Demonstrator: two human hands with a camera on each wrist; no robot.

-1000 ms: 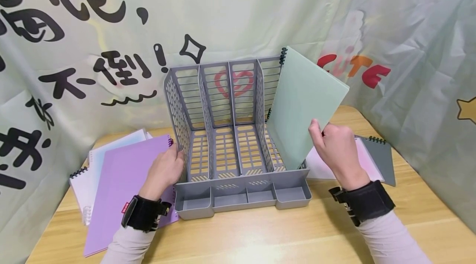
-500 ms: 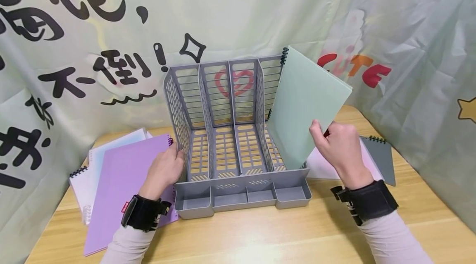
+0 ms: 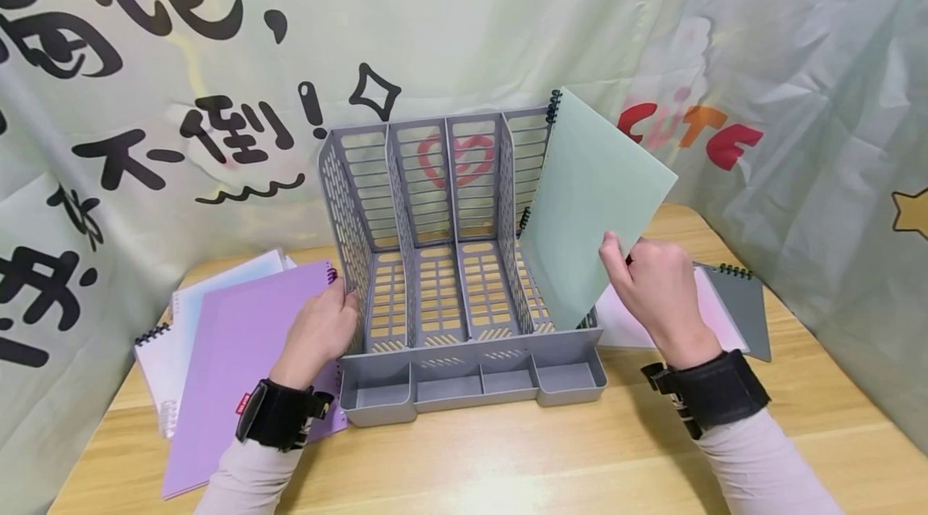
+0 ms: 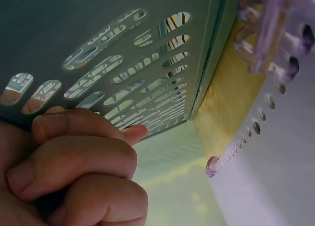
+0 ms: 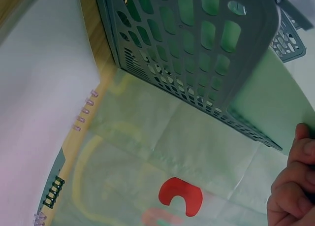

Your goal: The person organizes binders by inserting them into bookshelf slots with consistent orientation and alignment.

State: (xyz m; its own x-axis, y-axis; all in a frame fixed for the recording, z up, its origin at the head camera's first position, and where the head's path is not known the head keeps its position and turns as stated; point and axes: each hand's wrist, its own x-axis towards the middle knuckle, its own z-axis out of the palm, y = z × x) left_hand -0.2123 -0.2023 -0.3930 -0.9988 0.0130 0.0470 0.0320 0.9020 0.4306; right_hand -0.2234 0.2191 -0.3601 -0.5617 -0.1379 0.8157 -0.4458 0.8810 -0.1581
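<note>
Right hand point(image 3: 656, 293) pinches the tilted green notebook point(image 3: 590, 201), left hand point(image 3: 324, 330) grips the rack point(image 3: 471, 363) — notebook between both hands.

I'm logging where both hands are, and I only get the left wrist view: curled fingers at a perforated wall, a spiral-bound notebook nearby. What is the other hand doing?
Observer: The right hand has its grip on a mint-green notebook, at the edge opposite the black coil.

Operator: Where is that notebook's lower end?

Observer: Inside the rightmost compartment of the grey rack.

Operator: Anything lying past that side?

Observer: Yes, a pink notebook, partly covering a dark grey notebook.
</note>
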